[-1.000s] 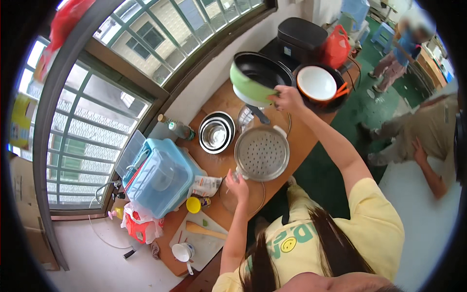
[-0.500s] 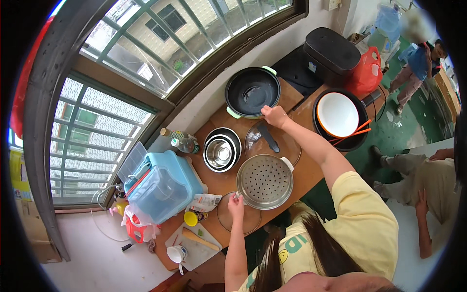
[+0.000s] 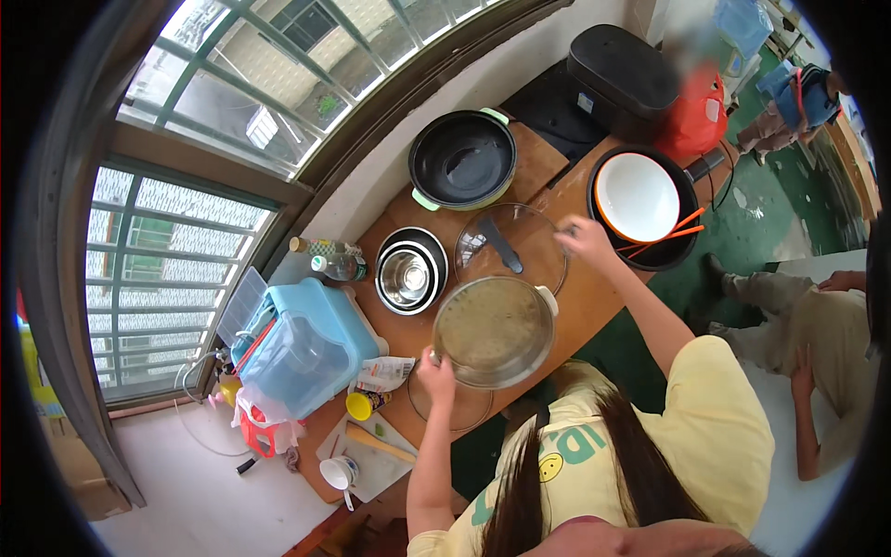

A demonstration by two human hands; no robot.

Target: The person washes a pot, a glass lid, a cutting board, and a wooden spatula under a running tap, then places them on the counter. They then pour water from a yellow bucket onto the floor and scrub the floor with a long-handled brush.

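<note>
My left hand grips the side handle of a round metal steamer pan with pale handles, near the table's front edge. Its bottom looks smooth and smeared, with no holes to be made out. My right hand is in the air over the right rim of a glass lid with a dark handle. Its fingers are blurred, so whether they hold anything cannot be told. Behind the lid stands a black-lined pot with light green handles. Nested metal bowls sit left of the steamer pan.
At the right, a white bowl and orange chopsticks rest in a black pan. A black appliance and red bag stand behind. Leftward are a blue box, bottles and cutting board. A person sits at right.
My right hand has left the black-lined pot's rim and moved right and nearer. The steamer pan's holes showed before and do not now. My left hand stays on its handle.
</note>
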